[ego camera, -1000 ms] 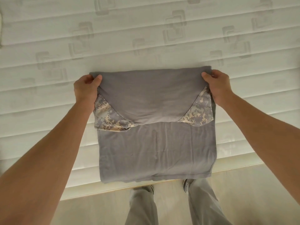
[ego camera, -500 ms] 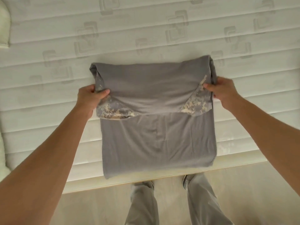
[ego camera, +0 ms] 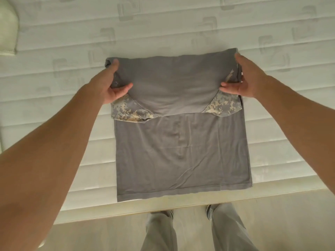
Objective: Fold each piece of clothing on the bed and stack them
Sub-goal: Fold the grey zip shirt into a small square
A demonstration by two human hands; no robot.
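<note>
A grey T-shirt (ego camera: 181,151) with camouflage sleeves lies on the white quilted mattress (ego camera: 54,78), its hem near the bed's front edge. Its upper part is folded down over the body, and a camouflage sleeve (ego camera: 126,113) shows at each lower corner of the fold. My left hand (ego camera: 110,84) rests along the left edge of the fold, fingers straight and thumb spread on the grey cloth. Along the right edge my right hand (ego camera: 244,78) lies the same way.
A pale folded cloth (ego camera: 7,28) sits at the mattress's far left. The bed's front edge (ego camera: 163,205) runs just below the shirt's hem. Below it are the floor and my legs in grey trousers (ego camera: 163,232).
Both hands held the shirt's top corners, then drew the fold toward me. Now their grip has loosened and the fingers lie straight on the fold's side edges.
</note>
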